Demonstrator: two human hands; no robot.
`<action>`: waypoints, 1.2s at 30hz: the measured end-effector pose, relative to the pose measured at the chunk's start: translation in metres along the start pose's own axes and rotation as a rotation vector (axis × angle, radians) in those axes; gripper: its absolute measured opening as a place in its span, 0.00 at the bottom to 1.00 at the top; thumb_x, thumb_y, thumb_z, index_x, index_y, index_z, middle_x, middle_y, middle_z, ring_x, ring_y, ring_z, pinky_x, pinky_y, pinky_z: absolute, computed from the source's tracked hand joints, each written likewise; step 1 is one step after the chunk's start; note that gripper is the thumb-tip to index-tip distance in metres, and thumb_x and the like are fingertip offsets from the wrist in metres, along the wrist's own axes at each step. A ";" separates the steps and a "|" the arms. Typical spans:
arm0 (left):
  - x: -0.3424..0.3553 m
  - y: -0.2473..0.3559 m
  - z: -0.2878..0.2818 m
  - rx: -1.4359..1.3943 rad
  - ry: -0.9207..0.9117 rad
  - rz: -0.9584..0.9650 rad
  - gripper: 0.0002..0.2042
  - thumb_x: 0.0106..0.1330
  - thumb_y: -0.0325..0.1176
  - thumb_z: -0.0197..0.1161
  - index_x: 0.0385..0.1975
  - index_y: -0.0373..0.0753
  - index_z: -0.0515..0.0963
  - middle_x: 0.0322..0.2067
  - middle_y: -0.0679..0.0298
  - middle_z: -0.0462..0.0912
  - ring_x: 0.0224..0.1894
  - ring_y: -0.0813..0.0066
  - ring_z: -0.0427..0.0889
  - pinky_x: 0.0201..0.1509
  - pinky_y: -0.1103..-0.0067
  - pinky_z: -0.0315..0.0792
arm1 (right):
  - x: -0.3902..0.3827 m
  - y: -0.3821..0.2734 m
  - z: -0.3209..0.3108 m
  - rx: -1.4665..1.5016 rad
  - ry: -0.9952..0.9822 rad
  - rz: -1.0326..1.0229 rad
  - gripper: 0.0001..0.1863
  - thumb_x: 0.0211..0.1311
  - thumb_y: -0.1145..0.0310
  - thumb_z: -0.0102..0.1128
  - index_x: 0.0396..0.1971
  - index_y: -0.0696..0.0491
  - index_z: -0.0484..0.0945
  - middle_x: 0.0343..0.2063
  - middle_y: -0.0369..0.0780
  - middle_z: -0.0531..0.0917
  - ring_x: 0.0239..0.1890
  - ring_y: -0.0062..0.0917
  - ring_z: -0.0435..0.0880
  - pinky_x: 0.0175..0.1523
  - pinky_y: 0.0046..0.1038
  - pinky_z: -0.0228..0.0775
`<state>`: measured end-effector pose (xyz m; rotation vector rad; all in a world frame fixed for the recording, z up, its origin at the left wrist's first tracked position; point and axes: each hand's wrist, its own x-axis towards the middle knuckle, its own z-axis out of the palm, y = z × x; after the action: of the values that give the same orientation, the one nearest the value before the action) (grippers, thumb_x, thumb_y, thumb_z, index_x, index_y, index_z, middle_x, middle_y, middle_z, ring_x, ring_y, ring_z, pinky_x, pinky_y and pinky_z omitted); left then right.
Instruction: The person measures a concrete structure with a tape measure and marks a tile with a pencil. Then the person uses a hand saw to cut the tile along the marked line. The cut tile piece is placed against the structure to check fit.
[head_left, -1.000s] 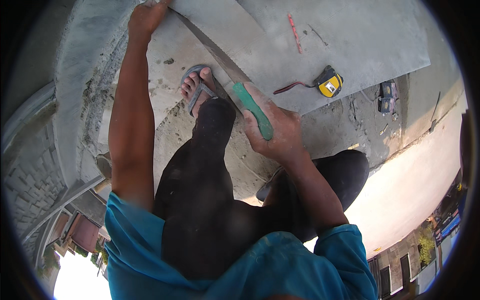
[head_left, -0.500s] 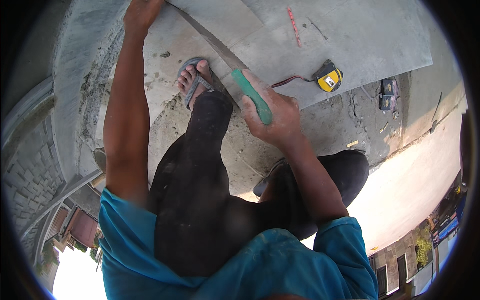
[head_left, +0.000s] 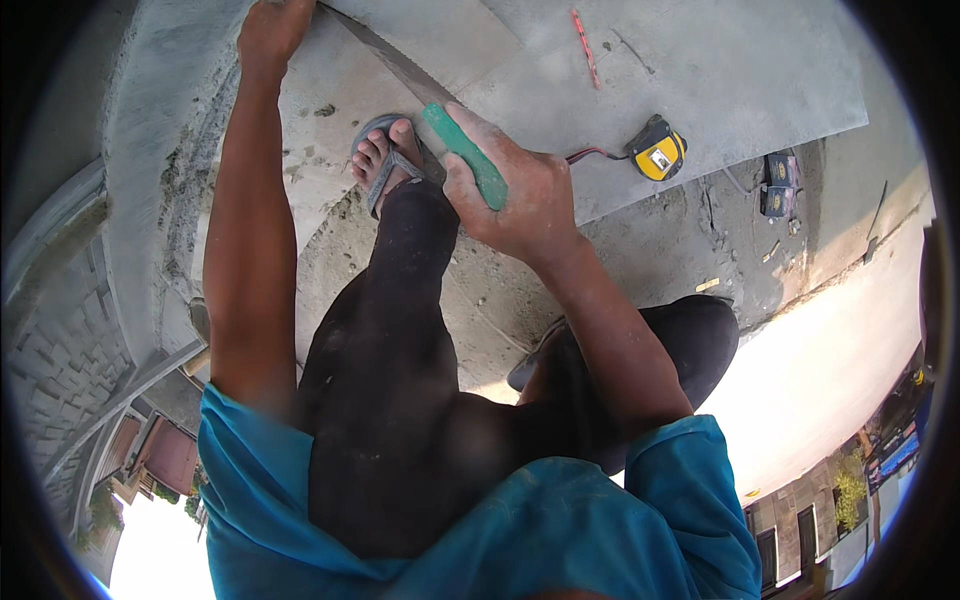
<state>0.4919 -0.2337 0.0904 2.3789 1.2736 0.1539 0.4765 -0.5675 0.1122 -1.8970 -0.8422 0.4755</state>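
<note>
My right hand (head_left: 525, 195) is wrapped round the green handle of a handsaw (head_left: 385, 55). Its toothed metal blade slants up and left across a flat grey sheet (head_left: 720, 90). At the upper rim my left hand (head_left: 273, 35) is beside the far end of the blade; its fingers are largely cut off by the picture's edge, so their grip is hidden. Below the blade my sandalled foot (head_left: 385, 160) stands close to the sheet. How deep the blade sits in the sheet is not visible.
A yellow and black tape measure (head_left: 657, 148) lies on the sheet near its edge, right of my hand. Farther up are a red pencil-like stick (head_left: 585, 48) and a thin nail-like piece (head_left: 634, 52). Small dark packets (head_left: 779, 185) lie on the rough, dusty floor (head_left: 660, 235).
My right hand has pushed the saw up and left, its handle now nearer my foot. The left hand has shifted slightly left. The tape measure has stayed in place.
</note>
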 end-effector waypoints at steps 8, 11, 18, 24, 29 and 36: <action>0.013 -0.010 0.007 0.105 -0.008 0.006 0.38 0.60 0.71 0.62 0.35 0.30 0.86 0.34 0.46 0.88 0.43 0.53 0.87 0.49 0.60 0.74 | -0.053 0.011 -0.017 -0.008 0.089 -0.080 0.24 0.59 0.74 0.66 0.57 0.62 0.79 0.40 0.49 0.89 0.31 0.33 0.92 0.38 0.30 0.83; 0.018 -0.008 0.005 0.083 -0.017 -0.025 0.39 0.59 0.71 0.62 0.36 0.30 0.86 0.35 0.45 0.88 0.44 0.53 0.87 0.49 0.61 0.75 | -0.012 0.009 -0.004 -0.003 -0.007 -0.003 0.24 0.60 0.75 0.65 0.57 0.66 0.78 0.44 0.51 0.89 0.35 0.35 0.93 0.44 0.30 0.85; 0.007 0.008 0.007 0.058 -0.039 -0.016 0.39 0.59 0.71 0.62 0.37 0.31 0.86 0.35 0.44 0.88 0.42 0.53 0.86 0.47 0.60 0.73 | -0.058 0.017 -0.026 -0.003 0.088 -0.101 0.23 0.60 0.73 0.66 0.56 0.62 0.80 0.41 0.49 0.89 0.30 0.32 0.91 0.37 0.30 0.83; 0.023 -0.024 0.003 0.142 -0.028 0.034 0.37 0.61 0.70 0.61 0.32 0.31 0.85 0.33 0.46 0.88 0.39 0.52 0.85 0.46 0.60 0.73 | -0.008 0.016 0.007 0.030 0.034 -0.070 0.23 0.61 0.73 0.65 0.56 0.64 0.79 0.44 0.50 0.89 0.35 0.34 0.92 0.42 0.29 0.84; 0.015 -0.009 -0.001 0.064 0.000 0.055 0.38 0.63 0.70 0.58 0.33 0.29 0.85 0.33 0.44 0.87 0.41 0.50 0.85 0.48 0.60 0.73 | -0.053 0.024 -0.019 0.034 0.081 -0.134 0.22 0.60 0.73 0.66 0.55 0.61 0.80 0.43 0.49 0.89 0.31 0.32 0.91 0.39 0.29 0.83; 0.012 -0.018 -0.001 0.035 0.012 0.091 0.38 0.62 0.71 0.59 0.35 0.30 0.85 0.34 0.44 0.87 0.43 0.49 0.86 0.49 0.61 0.74 | 0.002 0.024 0.025 0.052 0.098 -0.111 0.23 0.60 0.74 0.65 0.56 0.62 0.80 0.45 0.49 0.89 0.33 0.32 0.92 0.40 0.28 0.84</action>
<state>0.4845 -0.2143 0.0826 2.4709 1.1832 0.1756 0.4701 -0.5569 0.0797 -1.8000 -0.8572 0.3308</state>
